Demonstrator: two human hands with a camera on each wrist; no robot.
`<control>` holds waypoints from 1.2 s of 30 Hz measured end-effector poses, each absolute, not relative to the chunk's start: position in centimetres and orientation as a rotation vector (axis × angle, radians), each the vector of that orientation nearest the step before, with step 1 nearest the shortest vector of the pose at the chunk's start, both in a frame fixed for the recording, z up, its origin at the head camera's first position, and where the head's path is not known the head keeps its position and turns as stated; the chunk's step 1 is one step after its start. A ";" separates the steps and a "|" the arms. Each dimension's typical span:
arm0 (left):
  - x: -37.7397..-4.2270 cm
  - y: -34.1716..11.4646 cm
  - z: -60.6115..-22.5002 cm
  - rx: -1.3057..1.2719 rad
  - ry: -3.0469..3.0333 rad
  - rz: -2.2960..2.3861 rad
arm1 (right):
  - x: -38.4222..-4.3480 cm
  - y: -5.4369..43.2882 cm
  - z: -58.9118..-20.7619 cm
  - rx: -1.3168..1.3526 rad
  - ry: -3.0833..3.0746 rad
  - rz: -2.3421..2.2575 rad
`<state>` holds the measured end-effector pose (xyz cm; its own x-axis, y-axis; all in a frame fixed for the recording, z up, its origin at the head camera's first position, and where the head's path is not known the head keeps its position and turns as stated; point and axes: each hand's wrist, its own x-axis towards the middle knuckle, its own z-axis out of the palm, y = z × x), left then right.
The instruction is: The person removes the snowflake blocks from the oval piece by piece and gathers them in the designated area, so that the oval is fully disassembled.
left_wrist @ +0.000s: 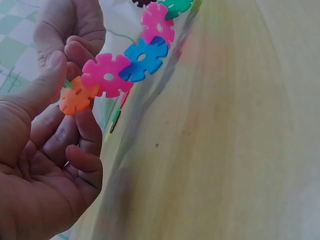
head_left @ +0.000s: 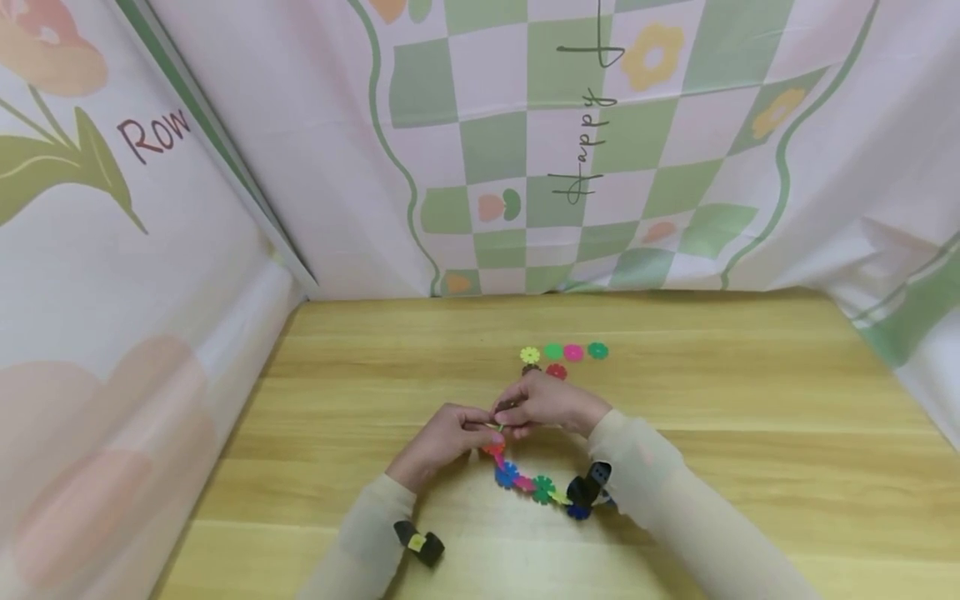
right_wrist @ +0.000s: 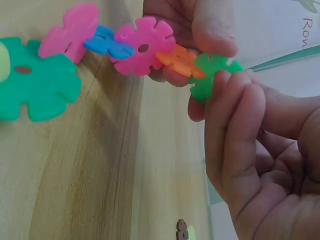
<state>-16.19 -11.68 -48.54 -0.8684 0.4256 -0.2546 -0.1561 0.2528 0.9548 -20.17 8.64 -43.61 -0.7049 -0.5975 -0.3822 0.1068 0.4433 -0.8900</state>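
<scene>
Done: the disc chain [head_left: 543, 490] is linked across the lower centre of the head view, partly hidden behind a black wrist device [head_left: 583, 490]. In progress: I pinch its orange disc [left_wrist: 77, 98] with my left hand [head_left: 444, 437] and the light-green disc [right_wrist: 201, 86] with my right hand [head_left: 553, 402]; both discs meet, but full seating cannot be confirmed. Left unlinked: six loose discs [head_left: 573, 352], right of centre.

The left grip [head_left: 448, 433] and right grip [head_left: 549, 402] hold one end of a disc chain [head_left: 543, 489], loose discs [head_left: 573, 352] lying beyond
</scene>
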 end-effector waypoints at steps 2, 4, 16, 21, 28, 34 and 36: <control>-16.2 -11.6 -48.6 0.242 2.060 1.655 | -20.2 8.6 -43.6 -0.421 2.022 -1.288; -16.3 -11.6 -48.6 0.249 2.067 1.656 | -20.2 8.6 -43.6 -0.439 2.053 -1.265; -16.4 -11.8 -48.7 0.236 2.131 1.610 | -20.2 8.4 -43.4 -0.401 2.296 -1.210; -16.5 -12.1 -48.8 0.203 2.149 1.611 | -20.8 9.4 -44.0 -0.375 2.306 -1.289; -16.8 -12.3 -48.9 0.181 2.167 1.594 | -22.1 12.2 -44.0 -0.318 2.187 -1.443; -16.9 -12.4 -49.0 0.181 2.166 1.594 | -23.0 15.0 -43.8 -0.269 2.198 -1.486; -16.9 -12.5 -49.0 0.182 2.165 1.594 | -23.2 15.8 -43.7 -0.275 2.255 -1.430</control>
<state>-16.90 -12.47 -49.01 -0.8931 0.3591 -0.2709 -0.1523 0.3255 0.9332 -23.18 15.81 -43.75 -0.8773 -0.3987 -0.2673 0.0717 0.4419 -0.8942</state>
